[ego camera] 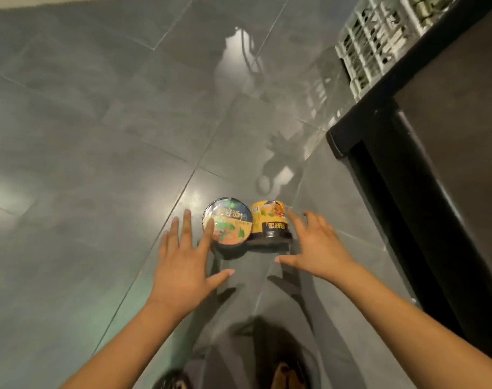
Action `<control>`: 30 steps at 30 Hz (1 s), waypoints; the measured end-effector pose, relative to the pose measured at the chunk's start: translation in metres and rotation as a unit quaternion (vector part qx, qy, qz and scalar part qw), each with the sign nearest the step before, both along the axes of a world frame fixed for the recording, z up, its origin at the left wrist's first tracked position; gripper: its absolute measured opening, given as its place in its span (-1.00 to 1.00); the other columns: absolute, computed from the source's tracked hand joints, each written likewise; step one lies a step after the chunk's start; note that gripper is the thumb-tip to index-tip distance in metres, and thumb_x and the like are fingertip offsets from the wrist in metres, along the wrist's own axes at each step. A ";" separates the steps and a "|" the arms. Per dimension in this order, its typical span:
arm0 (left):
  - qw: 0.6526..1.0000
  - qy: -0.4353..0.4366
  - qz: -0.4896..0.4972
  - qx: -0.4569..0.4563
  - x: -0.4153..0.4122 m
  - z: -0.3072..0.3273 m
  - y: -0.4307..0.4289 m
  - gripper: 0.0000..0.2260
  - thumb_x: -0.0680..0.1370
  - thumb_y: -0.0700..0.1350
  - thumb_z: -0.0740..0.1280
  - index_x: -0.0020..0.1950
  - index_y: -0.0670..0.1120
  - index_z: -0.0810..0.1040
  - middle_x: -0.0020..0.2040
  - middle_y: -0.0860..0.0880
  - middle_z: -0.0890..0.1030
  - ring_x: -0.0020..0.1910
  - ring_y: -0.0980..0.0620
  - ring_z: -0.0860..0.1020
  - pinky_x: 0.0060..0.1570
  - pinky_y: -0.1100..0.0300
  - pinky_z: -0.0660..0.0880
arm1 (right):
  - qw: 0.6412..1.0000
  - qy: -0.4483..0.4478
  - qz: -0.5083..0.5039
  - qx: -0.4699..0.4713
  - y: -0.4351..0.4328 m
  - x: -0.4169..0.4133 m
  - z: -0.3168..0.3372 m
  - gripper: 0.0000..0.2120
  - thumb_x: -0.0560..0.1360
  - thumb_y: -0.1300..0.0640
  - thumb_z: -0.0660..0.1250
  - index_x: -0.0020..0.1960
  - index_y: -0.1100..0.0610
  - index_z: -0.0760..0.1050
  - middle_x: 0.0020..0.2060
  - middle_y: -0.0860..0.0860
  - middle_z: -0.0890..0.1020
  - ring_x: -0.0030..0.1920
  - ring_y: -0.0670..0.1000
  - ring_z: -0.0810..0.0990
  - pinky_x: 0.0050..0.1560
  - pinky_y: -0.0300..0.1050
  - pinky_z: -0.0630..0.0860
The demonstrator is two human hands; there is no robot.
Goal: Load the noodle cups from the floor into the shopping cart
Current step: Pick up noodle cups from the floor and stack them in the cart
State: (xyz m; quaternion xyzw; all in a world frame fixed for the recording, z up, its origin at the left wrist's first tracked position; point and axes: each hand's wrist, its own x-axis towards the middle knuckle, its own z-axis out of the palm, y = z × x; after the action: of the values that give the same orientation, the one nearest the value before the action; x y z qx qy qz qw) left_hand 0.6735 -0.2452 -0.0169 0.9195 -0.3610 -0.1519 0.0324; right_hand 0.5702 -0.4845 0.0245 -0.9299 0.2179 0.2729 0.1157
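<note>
Both hands are spread wide with straight fingers, palms down, holding nothing. They flank two noodle cups on the floor. The left hand (183, 259) has its index fingertip over the left rim of the dark cup (228, 224), which lies at its 1 o'clock; whether it touches I cannot tell. The right hand (317, 248) points its index finger at the side of the yellow cup (270, 220), at its 10 o'clock, just beside it. The thumbs angle toward each other, well apart, and both bare forearms run in from 6 o'clock.

The cups stand touching, side by side, just below the middle of the view. The floor (99, 136) is glossy grey tile with thin seams, throwing back blurred reflections and the hands' shadows.

A black cabinet (435, 192) rises at 3 o'clock, and a white lattice crate (379, 37) sits at 1 o'clock. A shoe (284, 374) shows at 6 o'clock.

The dark cup's lid carries a green-and-orange picture. The yellow cup bears a barcode and a black band of yellow characters — too blurred to read.
</note>
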 end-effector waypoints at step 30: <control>0.995 -0.040 -0.043 -0.078 0.033 -0.091 -0.027 -0.17 0.30 0.55 0.11 0.39 0.05 0.43 0.37 -0.22 0.38 0.13 -0.24 0.51 0.01 -0.10 0.54 | 0.821 -0.278 -0.390 0.311 -0.050 0.021 -0.121 -0.76 0.44 -0.05 0.46 0.03 0.04 0.58 -0.08 -0.06 0.69 -0.20 -0.25 0.63 -0.24 -0.44 0.48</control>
State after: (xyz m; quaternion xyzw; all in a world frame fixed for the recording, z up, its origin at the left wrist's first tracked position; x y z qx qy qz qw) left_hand 0.7060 -0.2719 -0.1075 0.9031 -0.4120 -0.0878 0.0831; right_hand 0.5914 -0.5345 -0.0964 -0.7185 0.4246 -0.0119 0.5508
